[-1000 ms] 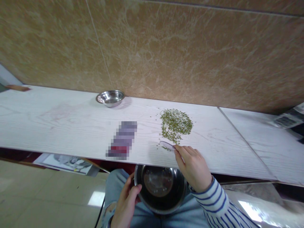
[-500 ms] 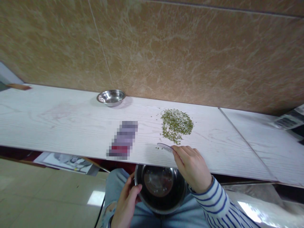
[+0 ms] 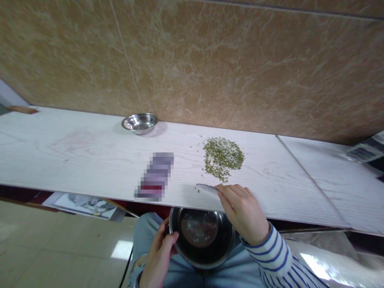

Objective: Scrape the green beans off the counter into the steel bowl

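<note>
Most of the green seeds are remaining in one pile on the white board, and only a few specks are showing inside the steel bowl, so much is left there. The right hand is pinching a thin pale scraper between thumb and bent fingers, its edge lying on the board just below the pile beside some loose grains, while the left hand is curling its fingers closely around the bowl's rim above the lap
</note>
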`<action>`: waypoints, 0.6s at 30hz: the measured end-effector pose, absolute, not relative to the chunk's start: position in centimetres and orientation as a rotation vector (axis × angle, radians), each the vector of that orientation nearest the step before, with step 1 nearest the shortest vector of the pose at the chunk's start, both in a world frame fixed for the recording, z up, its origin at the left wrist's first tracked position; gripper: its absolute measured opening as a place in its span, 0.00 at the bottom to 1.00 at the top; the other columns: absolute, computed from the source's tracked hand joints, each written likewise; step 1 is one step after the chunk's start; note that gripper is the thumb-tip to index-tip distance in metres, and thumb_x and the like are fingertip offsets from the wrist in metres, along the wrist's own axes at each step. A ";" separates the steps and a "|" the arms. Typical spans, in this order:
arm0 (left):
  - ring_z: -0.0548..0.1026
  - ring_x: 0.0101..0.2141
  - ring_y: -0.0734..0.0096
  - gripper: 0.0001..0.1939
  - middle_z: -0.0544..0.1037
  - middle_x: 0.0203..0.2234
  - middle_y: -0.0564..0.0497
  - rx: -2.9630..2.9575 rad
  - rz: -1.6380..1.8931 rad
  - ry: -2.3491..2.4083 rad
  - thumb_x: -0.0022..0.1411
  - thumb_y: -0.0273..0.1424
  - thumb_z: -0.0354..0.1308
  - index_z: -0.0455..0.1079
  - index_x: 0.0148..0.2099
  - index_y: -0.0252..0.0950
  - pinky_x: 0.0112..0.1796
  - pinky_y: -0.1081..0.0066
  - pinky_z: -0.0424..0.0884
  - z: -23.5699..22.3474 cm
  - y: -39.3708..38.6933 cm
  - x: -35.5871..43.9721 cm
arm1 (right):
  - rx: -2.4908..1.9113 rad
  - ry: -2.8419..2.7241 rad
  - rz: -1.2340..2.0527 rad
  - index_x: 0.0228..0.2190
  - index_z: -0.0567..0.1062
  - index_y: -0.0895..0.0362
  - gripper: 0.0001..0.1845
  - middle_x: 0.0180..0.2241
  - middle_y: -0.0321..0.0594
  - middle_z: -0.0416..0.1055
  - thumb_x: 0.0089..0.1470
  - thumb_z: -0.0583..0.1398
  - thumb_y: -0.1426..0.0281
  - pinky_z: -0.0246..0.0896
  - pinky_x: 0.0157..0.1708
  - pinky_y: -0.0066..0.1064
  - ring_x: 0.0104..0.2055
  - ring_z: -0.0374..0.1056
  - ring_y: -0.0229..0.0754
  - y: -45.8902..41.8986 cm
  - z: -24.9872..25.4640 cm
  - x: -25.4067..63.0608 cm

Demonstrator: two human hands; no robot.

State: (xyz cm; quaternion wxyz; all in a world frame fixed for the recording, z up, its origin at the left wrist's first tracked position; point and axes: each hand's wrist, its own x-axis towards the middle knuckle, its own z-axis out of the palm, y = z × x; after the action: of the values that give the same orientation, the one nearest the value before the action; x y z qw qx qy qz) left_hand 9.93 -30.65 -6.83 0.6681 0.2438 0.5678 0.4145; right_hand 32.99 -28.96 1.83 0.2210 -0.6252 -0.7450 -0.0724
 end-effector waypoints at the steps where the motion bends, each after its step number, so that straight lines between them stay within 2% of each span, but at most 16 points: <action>1: 0.71 0.56 0.49 0.30 0.77 0.55 0.45 0.550 0.935 1.282 0.51 0.40 0.66 0.71 0.55 0.37 0.38 0.65 0.75 -6.8 -30.6 9.9 | -1.729 -2.049 -0.202 0.43 0.76 0.55 0.11 0.38 0.40 0.79 0.65 0.55 0.74 0.57 0.37 0.33 0.38 0.72 0.42 -29.0 1.8 33.2; 18: 0.73 0.54 0.47 0.30 0.77 0.55 0.42 0.560 0.942 1.294 0.50 0.40 0.66 0.72 0.56 0.36 0.40 0.61 0.75 -6.6 -30.6 9.7 | -1.759 -2.044 -0.204 0.43 0.77 0.56 0.11 0.39 0.41 0.80 0.66 0.54 0.73 0.57 0.37 0.33 0.40 0.72 0.43 -29.4 1.5 34.1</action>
State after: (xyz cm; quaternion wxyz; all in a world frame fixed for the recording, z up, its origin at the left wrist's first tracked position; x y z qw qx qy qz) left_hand 9.71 -30.58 -6.60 0.6618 0.2476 0.5721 0.4165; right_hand 34.06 -29.36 1.52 0.2170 -0.6350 -0.7377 -0.0738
